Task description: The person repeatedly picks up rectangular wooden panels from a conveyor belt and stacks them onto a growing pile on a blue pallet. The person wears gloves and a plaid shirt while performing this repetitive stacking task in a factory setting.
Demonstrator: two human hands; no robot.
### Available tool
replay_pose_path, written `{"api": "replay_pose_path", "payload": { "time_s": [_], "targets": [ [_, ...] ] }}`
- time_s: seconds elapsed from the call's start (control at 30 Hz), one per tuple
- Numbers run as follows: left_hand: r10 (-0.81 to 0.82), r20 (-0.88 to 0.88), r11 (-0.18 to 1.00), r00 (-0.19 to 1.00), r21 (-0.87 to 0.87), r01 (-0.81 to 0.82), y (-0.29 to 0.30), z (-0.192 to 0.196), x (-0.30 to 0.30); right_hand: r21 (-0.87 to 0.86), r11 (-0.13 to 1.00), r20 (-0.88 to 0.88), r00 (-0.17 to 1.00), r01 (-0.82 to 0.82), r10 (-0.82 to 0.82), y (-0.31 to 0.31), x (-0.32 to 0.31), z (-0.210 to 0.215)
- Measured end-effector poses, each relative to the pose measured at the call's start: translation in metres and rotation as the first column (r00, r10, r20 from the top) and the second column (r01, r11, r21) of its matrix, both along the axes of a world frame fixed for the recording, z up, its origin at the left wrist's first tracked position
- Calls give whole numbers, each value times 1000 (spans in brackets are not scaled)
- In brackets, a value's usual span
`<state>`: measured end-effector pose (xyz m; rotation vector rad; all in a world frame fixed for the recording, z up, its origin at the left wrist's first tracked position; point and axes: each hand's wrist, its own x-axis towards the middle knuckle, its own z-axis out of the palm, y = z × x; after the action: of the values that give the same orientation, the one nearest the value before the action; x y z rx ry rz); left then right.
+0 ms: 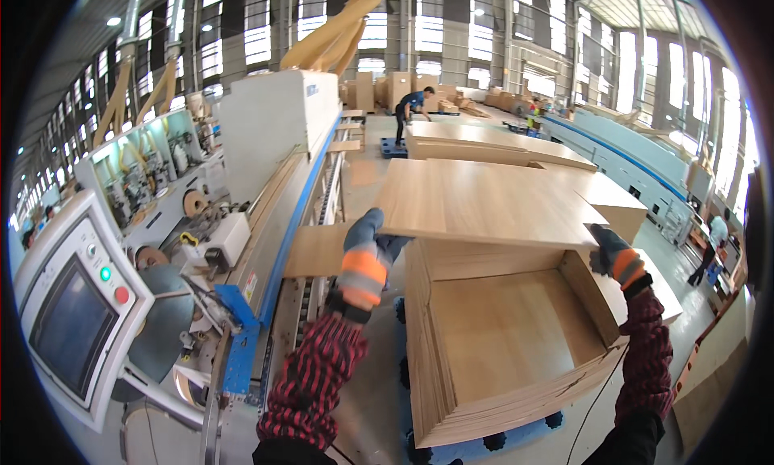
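Left hand (364, 259) and right hand (617, 259) grip a wood panel (484, 200); uneven lift could slide it toward nine o'clock onto the edge-banding machine (274, 134).

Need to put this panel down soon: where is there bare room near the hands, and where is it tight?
The left hand and right hand hold a wood panel level. Below it, the panel stack has a bare top. A panel already lies on the conveyor. The floor strip between is narrow. The machine on the left is crowded.
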<state>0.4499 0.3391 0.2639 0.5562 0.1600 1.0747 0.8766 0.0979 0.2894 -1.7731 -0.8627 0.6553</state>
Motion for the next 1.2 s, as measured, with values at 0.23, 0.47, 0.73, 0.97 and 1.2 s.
{"api": "replay_pose_path", "payload": {
  "time_s": [0.23,0.47,0.73,0.97,1.2],
  "targets": [
    [114,-25,992,993,64,-112,-156,-60,-155,67,880,382,827,-470,413,27,-82,-28],
    [273,125,882,954,-428,-196,-259,-213,-243,81,970,-354,904,-228,242,-29,-236,-92],
    [503,-240,519,830,-684,-512,-298,-351,-361,74,976,-591,779,-206,209,-34,-357,-278],
    [126,-936,816,-327,286,-502,-277,-356,-382,104,981,-673,715,-161,189,-2,-485,-403],
    [671,-498,674,-549,718,172,-218,-315,-305,103,955,-717,645,-277,264,62,-472,-405]
  ]
}}
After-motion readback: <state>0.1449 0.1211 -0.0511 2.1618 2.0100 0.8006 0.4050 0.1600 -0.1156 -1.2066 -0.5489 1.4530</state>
